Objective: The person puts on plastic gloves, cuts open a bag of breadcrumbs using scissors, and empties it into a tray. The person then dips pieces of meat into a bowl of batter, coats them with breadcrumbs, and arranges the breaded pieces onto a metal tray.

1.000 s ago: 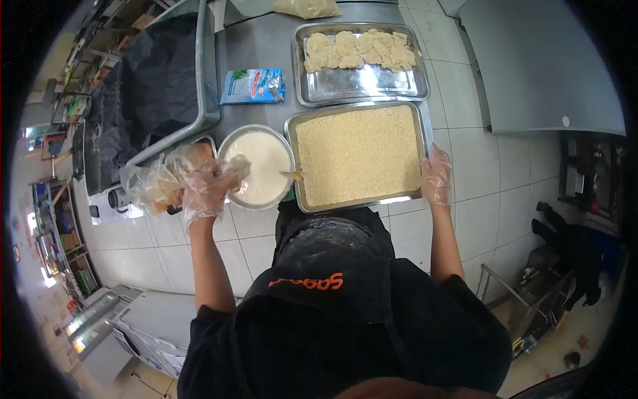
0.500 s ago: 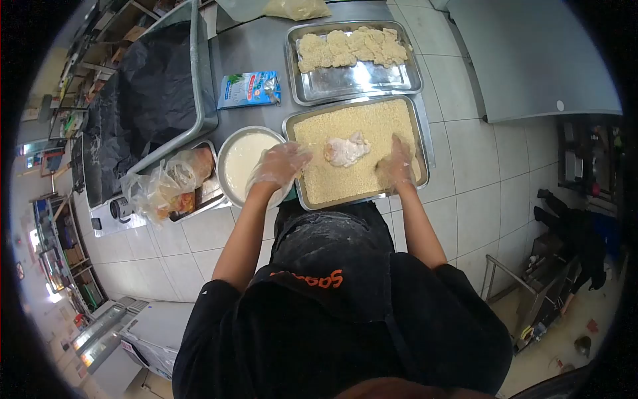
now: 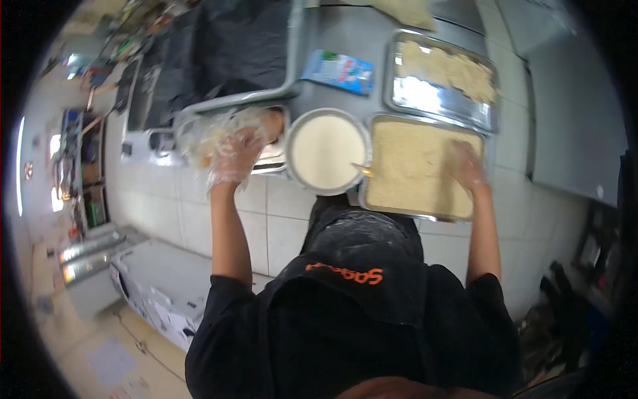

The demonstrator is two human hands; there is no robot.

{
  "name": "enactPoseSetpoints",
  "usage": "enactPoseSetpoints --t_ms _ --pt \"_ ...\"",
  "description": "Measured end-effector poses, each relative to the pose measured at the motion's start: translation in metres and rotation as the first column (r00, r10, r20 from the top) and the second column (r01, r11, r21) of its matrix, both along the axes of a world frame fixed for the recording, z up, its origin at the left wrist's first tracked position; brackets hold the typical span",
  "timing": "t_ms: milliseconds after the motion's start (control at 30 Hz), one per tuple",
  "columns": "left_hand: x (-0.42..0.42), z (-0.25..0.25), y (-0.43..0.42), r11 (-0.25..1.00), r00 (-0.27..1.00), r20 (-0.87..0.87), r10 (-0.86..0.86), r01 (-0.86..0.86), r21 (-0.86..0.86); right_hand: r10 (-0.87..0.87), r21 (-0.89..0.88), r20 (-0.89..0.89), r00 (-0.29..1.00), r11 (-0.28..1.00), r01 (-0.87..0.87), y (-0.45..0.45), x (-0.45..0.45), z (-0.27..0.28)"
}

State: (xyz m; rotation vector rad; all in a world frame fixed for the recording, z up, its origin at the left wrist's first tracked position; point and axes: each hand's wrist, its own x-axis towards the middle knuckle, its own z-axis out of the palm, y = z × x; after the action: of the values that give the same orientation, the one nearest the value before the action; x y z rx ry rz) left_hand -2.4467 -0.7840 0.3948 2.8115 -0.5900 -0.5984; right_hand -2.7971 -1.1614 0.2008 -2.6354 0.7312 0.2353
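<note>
Breading station seen from the wearer's head. A bed of pale crumbs (image 3: 399,166) fills a metal tray (image 3: 415,214) at the near edge of the bench (image 3: 335,30), its surface slightly raised near the middle. The right hand (image 3: 468,166), in a clear glove and blurred, lies over the right part of this bed, fingers extended and loosely parted, with nothing visible in its grasp. Just left of the tray stands 1 round metal bowl (image 3: 311,189) of white batter (image 3: 327,149); a small yellowish item (image 3: 363,170) sits at its right rim. Farther left, the gloved left hand (image 3: 238,154) is at a clear plastic bag (image 3: 198,141) on a small tray (image 3: 271,167); whether its fingers grip anything cannot be told. Beyond the crumbs, a 2nd large tray (image 3: 415,96) bears a row of coated pieces (image 3: 448,66). A blue packet (image 3: 340,71) lies beyond the bowl, beside a bin (image 3: 286,90) with a black liner (image 3: 242,46).
</note>
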Motion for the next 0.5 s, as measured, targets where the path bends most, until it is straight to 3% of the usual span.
enactPoseSetpoints --t_ms 33,100,167,200,233,267,333,400,467,500 --pt "0.017 -0.009 0.012 1.000 0.999 0.051 -0.015 0.015 0.009 0.017 -0.037 -0.122 0.992 0.999 -0.022 -0.002 0.003 0.002" --pt "0.047 -0.030 0.031 1.000 0.995 0.103 -0.013 0.010 0.022 -0.012 -0.002 -0.103 0.995 1.000 0.012 0.003 0.005 -0.013" --pt "0.069 -0.051 0.039 0.991 0.946 0.297 -0.130 0.113 0.075 -0.072 0.019 -0.110 0.991 0.997 0.074 0.001 0.006 -0.017" --pt "0.079 -0.059 0.037 0.991 0.948 0.293 -0.127 0.110 0.071 -0.112 0.172 -0.154 0.982 0.975 0.139 -0.003 0.004 -0.011" --pt "0.087 -0.067 0.031 0.978 0.960 0.252 -0.118 0.069 0.197 -0.151 0.314 -0.208 0.966 0.926 0.212 -0.007 0.002 0.000" --pt "0.089 -0.077 0.027 0.947 0.972 0.210 -0.108 0.036 0.318 -0.157 0.303 -0.218 0.963 0.927 0.220 -0.010 0.000 0.010" --pt "0.094 -0.095 0.031 0.943 0.958 0.189 -0.214 0.152 0.297 -0.065 0.316 -0.113 0.992 0.944 0.098 -0.002 0.004 0.039" --pt "0.099 -0.104 0.023 0.776 0.848 -0.001 -0.529 0.484 0.405 0.045 0.293 -0.056 0.997 0.956 -0.027 0.018 0.015 0.058" --pt "0.125 -0.185 0.046 0.761 0.814 0.013 -0.581 0.537 0.363 -0.005 0.398 0.030 1.000 0.917 -0.007 0.060 0.033 0.076" --pt "0.134 -0.213 0.053 0.811 0.846 0.044 -0.532 0.494 0.314 0.101 0.201 0.114 0.988 0.972 -0.123 0.075 0.035 0.056"
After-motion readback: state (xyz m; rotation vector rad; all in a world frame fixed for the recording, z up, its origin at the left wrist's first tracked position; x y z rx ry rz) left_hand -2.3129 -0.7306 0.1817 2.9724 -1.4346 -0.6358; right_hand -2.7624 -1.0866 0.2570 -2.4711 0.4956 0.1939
